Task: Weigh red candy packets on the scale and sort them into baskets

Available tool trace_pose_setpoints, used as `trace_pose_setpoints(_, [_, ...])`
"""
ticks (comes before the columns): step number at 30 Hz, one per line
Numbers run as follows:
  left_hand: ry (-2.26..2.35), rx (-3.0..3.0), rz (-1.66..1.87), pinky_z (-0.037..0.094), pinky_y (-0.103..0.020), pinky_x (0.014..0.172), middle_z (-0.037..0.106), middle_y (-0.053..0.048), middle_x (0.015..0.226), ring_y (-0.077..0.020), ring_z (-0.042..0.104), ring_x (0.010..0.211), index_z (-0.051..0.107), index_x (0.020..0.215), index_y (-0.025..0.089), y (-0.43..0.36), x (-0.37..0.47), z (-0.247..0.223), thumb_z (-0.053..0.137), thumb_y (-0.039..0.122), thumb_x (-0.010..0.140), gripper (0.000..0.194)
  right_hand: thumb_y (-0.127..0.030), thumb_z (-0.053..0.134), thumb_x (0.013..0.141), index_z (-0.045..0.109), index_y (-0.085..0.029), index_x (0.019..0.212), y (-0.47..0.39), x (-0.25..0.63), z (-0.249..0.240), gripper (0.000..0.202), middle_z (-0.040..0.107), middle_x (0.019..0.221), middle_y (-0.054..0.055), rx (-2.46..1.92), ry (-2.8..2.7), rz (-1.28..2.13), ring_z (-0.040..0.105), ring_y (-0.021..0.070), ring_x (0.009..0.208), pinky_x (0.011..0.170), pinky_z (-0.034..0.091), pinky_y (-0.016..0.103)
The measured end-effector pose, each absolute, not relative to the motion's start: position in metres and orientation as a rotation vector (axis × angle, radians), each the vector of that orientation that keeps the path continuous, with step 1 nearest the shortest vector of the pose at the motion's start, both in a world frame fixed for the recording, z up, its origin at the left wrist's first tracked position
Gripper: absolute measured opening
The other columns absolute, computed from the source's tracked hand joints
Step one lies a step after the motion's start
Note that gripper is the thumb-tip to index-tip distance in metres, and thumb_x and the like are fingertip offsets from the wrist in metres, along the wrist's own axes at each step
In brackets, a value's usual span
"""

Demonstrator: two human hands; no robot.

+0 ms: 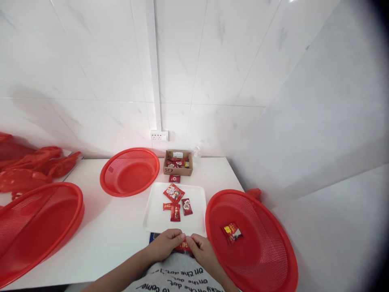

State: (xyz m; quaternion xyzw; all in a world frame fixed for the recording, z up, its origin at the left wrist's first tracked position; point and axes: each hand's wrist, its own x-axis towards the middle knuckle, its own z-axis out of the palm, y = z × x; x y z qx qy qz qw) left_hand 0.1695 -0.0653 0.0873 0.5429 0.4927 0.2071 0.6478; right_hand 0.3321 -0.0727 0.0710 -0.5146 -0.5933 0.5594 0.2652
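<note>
Close to my body, below the white tray, my left hand and my right hand meet on a red packet. Each hand pinches it between thumb and curled fingers. Part of the packet is hidden by the fingers. On the tray lie a larger red square packet, a dark red packet, a red packet with yellow print and a small red one beside it. Another small dark red packet rests just behind the tray.
A red basket at the right holds one packet. Red baskets stand back left and far left. A cardboard box with packets is behind the tray; red bags lie far left.
</note>
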Motion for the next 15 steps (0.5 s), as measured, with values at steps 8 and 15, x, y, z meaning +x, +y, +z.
trace_pose_setpoints(8, [1.240,1.254,0.543,0.027,-0.025,0.057,0.029,0.007,0.058,-0.0106,0.029,0.059,0.034,0.058,0.020,-0.064,0.171,0.086,0.042,0.063,0.076,0.047,-0.055,0.048,0.079,0.051,-0.019,0.071,-0.072,0.335,0.068,0.037,0.045,0.063,-0.003,-1.308,-1.453,1.617,0.041,0.0129,0.061,0.058,0.035,0.025])
trace_pose_setpoints(15, [1.200,1.146,0.592,0.034,-0.025,0.061,0.048,0.004,0.067,-0.0120,0.043,0.064,0.048,0.076,0.017,-0.069,0.169,0.071,0.053,0.053,0.074,0.036,-0.051,0.054,0.075,0.058,-0.018,0.073,-0.069,0.334,0.060,0.033,0.055,0.068,0.000,-1.308,-1.435,1.654,0.050,0.0156,0.067,0.063,0.040,0.026])
